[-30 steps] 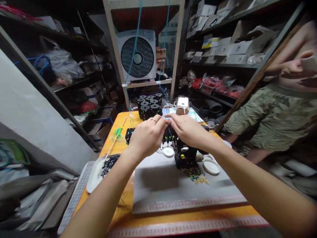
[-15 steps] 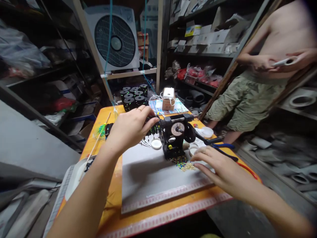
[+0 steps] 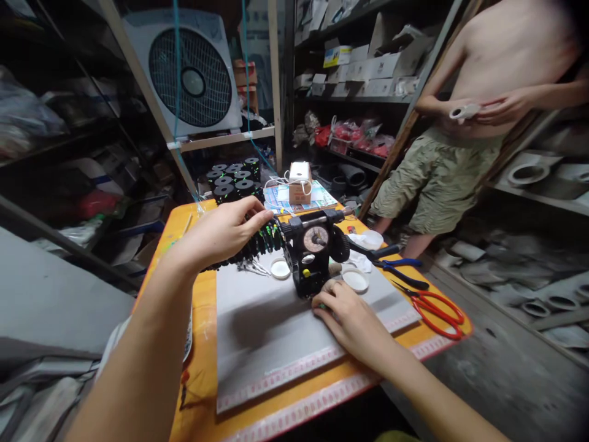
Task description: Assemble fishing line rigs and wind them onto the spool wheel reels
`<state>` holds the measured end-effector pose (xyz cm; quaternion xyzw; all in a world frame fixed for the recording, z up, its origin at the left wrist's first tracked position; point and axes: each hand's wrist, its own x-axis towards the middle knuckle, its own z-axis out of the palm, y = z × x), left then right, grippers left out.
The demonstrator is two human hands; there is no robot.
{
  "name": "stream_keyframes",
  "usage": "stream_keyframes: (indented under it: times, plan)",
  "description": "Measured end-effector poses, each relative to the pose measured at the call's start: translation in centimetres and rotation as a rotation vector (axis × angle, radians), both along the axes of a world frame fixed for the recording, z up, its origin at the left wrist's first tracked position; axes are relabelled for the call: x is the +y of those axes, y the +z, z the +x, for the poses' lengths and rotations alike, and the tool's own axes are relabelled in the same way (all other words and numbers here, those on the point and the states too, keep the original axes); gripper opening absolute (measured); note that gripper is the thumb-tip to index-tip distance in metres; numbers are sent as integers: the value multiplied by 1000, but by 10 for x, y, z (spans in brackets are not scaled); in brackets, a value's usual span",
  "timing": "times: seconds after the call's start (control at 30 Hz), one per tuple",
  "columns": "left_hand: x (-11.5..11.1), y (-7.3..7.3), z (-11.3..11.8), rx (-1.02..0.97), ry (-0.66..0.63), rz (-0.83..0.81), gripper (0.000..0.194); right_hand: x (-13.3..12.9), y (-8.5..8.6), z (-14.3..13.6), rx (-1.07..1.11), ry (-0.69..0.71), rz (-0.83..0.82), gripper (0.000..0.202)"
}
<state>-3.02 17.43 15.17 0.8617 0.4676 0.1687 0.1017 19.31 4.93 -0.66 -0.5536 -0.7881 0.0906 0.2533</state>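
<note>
Head camera view: a black machine (image 3: pixel 317 264) with a round dial is being supported by a gray board (image 3: pixel 294 344) near mid-picture. At its nine o'clock, a row of black-and-green pieces (image 3: pixel 265 240) is being partly covered by the left hand (image 3: pixel 225 230), its fingers bent; whether anything is being gripped cannot be told. At five o'clock, the right hand (image 3: pixel 347 316) is being held low beside the machine's base, fingertips bunched downward; whether anything is being pinched cannot be told. Pliers (image 3: pixel 400 263) are being shown at three o'clock, red-handled scissors (image 3: pixel 418 296) toward four. At twelve, a small box (image 3: pixel 300 195) is being borne by printed sheets (image 3: pixel 322 196). At two, a white tube (image 3: pixel 462 113) is being held by another person (image 3: pixel 497 67).
</note>
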Motion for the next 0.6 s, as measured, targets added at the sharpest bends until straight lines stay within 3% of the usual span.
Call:
stream_keyframes:
  times: [0.27, 0.6]
  plan:
    - [-6, 3, -1, -13, 22, -35, 36, 14, -7, -5, -30, -26, 51, 14]
    - [-11, 8, 0, -13, 45, -67, 35, 5, -14, -11, 7, -102, 127, 19]
